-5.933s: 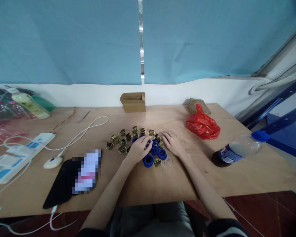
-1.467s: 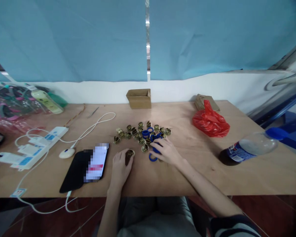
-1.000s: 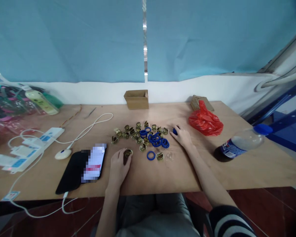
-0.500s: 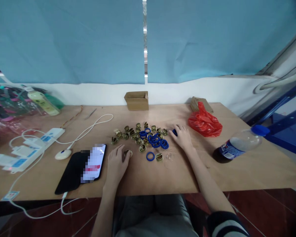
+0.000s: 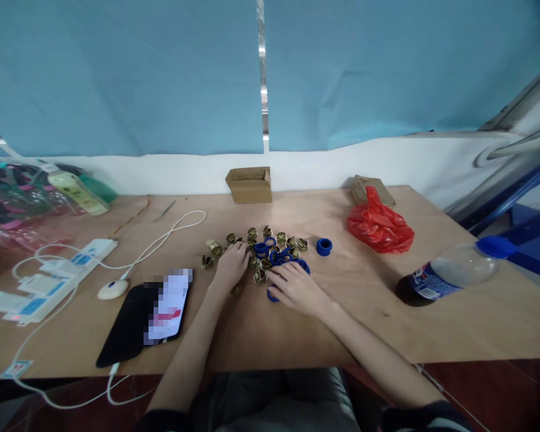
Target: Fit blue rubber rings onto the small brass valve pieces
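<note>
The left hand curls over brass-coloured round pieces, the right hand arches over the near side of loose blue rings — whether either pinches anything, I cannot tell — and a blue ring stack sits apart, farther right.

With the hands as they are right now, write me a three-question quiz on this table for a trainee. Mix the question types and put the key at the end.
1. Short answer: Which hand is nearer the phone with the lit screen?

2. True or false: The right hand partly hides a blue ring.

3. Multiple choice: Which of these lies between the gold-coloured metal pieces and the red plastic bag?
A) The white power strip
B) A blue ring-shaped item
C) The bottle with the blue cap

Key: 1. The left hand. 2. True. 3. B.
</note>
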### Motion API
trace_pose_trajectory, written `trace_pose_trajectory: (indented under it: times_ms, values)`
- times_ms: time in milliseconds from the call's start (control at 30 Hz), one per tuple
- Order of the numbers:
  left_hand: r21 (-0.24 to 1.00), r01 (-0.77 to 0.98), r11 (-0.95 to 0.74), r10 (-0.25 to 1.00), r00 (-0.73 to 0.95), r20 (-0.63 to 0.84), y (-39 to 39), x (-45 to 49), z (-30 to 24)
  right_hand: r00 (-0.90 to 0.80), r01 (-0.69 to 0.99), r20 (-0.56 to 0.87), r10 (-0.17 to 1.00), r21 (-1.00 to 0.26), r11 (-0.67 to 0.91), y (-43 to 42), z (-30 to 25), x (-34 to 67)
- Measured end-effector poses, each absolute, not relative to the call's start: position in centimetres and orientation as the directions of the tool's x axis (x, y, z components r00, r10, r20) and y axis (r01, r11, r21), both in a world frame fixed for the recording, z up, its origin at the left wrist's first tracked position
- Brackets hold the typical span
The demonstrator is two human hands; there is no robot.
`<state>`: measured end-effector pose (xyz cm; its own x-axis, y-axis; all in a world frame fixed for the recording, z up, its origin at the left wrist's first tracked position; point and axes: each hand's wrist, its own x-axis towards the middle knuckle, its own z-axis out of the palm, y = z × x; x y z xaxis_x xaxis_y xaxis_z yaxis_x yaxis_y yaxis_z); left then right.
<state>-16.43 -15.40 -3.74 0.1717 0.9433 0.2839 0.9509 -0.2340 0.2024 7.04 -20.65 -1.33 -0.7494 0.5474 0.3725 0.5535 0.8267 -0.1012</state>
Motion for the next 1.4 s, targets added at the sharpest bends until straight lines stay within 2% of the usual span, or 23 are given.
trace_pose_trajectory:
  times_ms: [267,433,500,567,633,733,867,967,1267,1400]
  values:
    - [0.386,0.883,-0.268,0.944,0.159,0.29,-16.3,-17.7,-4.3,-0.826,0.491,0.271,0.494,-0.084,0.867,-22.0,-1.8,5.9]
    - [0.496,0.824,-0.272,0.936,0.107,0.336,-16.5,-18.0,-3.8,-0.801,0.51,0.291,0.523,-0.127,0.851,-21.7,-1.6,6.2]
    - [0.57,0.779,-0.263,0.92,0.025,0.39,-16.5,-17.9,-3.6,-0.77,0.533,0.321,0.552,-0.154,0.832,-21.4,-1.5,6.5]
    - [0.699,0.675,-0.237,0.904,-0.111,0.413,-16.4,-17.7,-3.3,-0.705,0.582,0.364,0.608,-0.192,0.79,-21.0,-1.4,6.9]
    - [0.845,0.481,-0.235,0.89,-0.244,0.386,-16.4,-17.3,-3.1,-0.606,0.651,0.405,0.685,-0.243,0.719,-20.5,-1.4,7.4]
    - [0.96,0.111,-0.255,0.92,-0.277,0.277,-16.5,-16.5,-2.8,-0.476,0.728,0.415,0.776,-0.309,0.612,-19.7,-1.6,8.1]
    - [0.953,-0.288,-0.088,0.995,-0.061,0.074,-17.1,-14.9,-2.3,-0.43,0.75,0.381,0.819,-0.354,0.558,-18.7,-2.3,8.8]
    - [0.894,-0.448,0.028,0.999,0.048,-0.008,-17.7,-13.7,-2.1,-0.449,0.744,0.365,0.816,-0.353,0.567,-18.3,-2.7,9.0]
    - [0.842,-0.518,0.152,0.981,0.184,-0.064,-18.9,-12.1,-1.7,-0.489,0.714,0.338,0.804,-0.375,0.592,-17.8,-3.0,9.3]
    - [0.828,-0.536,0.163,0.979,0.195,-0.066,-18.9,-12.1,-1.7,-0.477,0.657,0.374,0.795,-0.449,0.605,-17.8,-2.6,9.2]
